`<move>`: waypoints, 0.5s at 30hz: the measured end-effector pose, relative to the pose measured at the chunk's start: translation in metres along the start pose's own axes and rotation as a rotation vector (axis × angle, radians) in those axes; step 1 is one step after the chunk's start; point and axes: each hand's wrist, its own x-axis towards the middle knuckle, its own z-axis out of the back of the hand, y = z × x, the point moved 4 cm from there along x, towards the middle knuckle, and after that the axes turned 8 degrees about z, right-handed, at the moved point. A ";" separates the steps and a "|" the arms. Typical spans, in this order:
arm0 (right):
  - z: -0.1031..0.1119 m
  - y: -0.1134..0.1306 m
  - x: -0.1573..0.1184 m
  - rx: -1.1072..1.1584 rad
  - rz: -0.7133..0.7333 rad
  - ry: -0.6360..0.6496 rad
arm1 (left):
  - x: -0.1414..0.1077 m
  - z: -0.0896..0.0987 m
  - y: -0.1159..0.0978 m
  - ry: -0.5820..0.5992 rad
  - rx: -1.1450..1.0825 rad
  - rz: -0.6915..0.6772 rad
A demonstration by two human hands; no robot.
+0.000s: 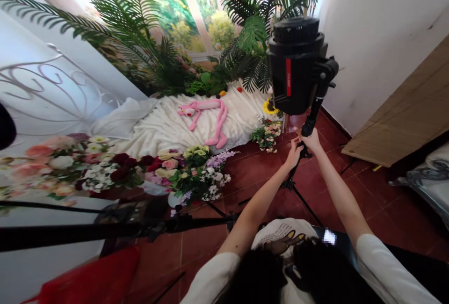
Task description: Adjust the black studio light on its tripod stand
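Black cylindrical studio light with a red side stripe: mounted atop a black metal stand, right of the white draped bed. Left hand and right hand both grasp the stand's upper section, just below the light. Pink plush toy lies on the white draped bed. Multicoloured flower arrangements line its near side; green palm fronds stand behind.
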 end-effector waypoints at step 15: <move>0.001 0.062 0.039 0.019 0.170 0.008 | 0.012 -0.004 0.010 0.029 0.064 0.002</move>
